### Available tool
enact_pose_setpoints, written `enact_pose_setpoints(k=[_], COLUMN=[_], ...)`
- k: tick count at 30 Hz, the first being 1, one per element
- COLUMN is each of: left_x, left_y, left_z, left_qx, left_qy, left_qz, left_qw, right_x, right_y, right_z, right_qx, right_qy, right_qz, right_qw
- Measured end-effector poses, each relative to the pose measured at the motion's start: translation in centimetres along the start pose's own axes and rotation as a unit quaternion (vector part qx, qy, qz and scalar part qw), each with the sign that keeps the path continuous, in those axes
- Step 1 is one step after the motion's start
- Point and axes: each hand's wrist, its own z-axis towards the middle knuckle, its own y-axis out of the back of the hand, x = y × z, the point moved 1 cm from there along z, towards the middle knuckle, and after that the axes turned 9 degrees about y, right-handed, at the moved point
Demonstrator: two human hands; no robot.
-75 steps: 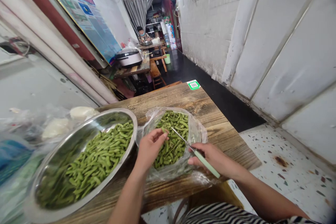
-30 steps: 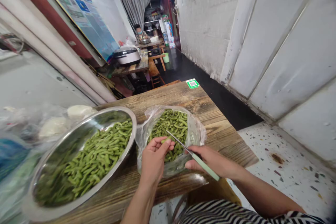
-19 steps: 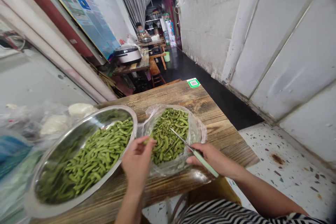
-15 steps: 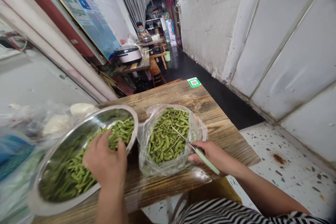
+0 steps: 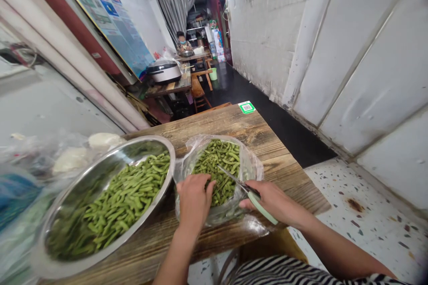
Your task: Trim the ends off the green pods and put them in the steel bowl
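- The left hand (image 5: 195, 193) reaches over the edamame pods (image 5: 222, 153) heaped in the clear plastic bag (image 5: 252, 169); its fingertips are hidden behind the hand, so I can't tell whether that grip pinches a pod or is spread.
- The right hand (image 5: 267, 196) has its grip wrapped around the green-handled scissors (image 5: 253, 197), whose blades point across the bag, tips near the left fingers.
- Best to take one pod at a time, thumb against forefinger, leaving the pod's end clear of the skin.
- Bring the pod to the blades rather than swinging the blades toward the hand.
- Mind the bag's loose rim, which lies just under the scissors and could snag or get nicked.
- The steel basin (image 5: 171, 156), partly filled with more pods, stands just left of the bag on the wooden desk (image 5: 274, 147), so a short sideways reach suffices.
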Motion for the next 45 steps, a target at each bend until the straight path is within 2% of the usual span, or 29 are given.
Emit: enact_pose_setpoints(k=[4,7,9,16,23,26,33,38,40,42,45], left_x=[0.7,0.3,-0.1,-0.1,-0.4,-0.6,-0.3,0.2,0.4,0.5,0.3], left_y=[-0.5,-0.4,-0.2,0.3,0.2,0.3,-0.2,-0.5,-0.5,-0.4,-0.2], left_z=[-0.1,-0.3,-0.4,-0.5,-0.5,-0.5,-0.5,-0.4,-0.4,-0.4,-0.5], left_qx=[0.007,-0.014,-0.005,0.075,0.098,0.089,0.069,0.102,0.104,0.105,0.113], left_qy=[-0.007,-0.025,-0.029,0.026,0.091,0.105,0.088,0.107,0.147,0.198,0.265], left_qz=[-0.128,-0.142,-0.145,-0.211,-0.301,-0.312,-0.314,-0.332,-0.356,-0.415,-0.550], left_qw=[0.992,0.989,0.989,0.974,0.944,0.940,0.943,0.932,0.917,0.882,0.784], right_x=[0.6,0.8,0.9,1.1,1.2,1.0,0.5,0.1,0.0,0.0,0.4], right_y=[0.1,0.1,0.1,0.0,0.0,0.1,0.2,-0.2,-0.3,-0.2,0.1], right_z=[0.0,0.2,0.2,0.1,0.2,0.3,0.2,0.3,0.3,0.3,0.1], right_qx=[0.005,0.004,0.001,0.019,0.019,0.008,0.002,0.009,0.009,-0.007,-0.013], right_qy=[0.025,0.035,0.037,0.035,0.048,0.058,0.041,0.020,0.008,0.001,0.010], right_qz=[-0.015,-0.029,-0.035,-0.029,-0.051,-0.059,-0.090,-0.084,-0.067,-0.053,-0.024], right_qw=[1.000,0.999,0.999,0.999,0.997,0.997,0.995,0.996,0.998,0.999,1.000])
